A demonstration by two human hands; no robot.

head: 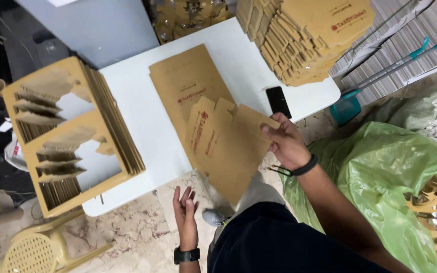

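My right hand (285, 142) grips a flat brown die-cut cardboard box blank (223, 146) by its right edge, holding it over the near edge of the white table (137, 116). My left hand (185, 212) hangs below the table edge, palm up with fingers apart, holding nothing. Under the blank lies a small pile of flat brown sheets (185, 83) on the table. A black band sits on my right wrist and a black watch on my left.
A stack of cardboard waste frames with cut-out holes (72, 131) lies on the table's left. A tall pile of box blanks (304, 35) is at the back right, a black phone (278, 101) beside it. A green plastic bag (380, 177) is at right, a yellow plastic chair (41, 247) at lower left.
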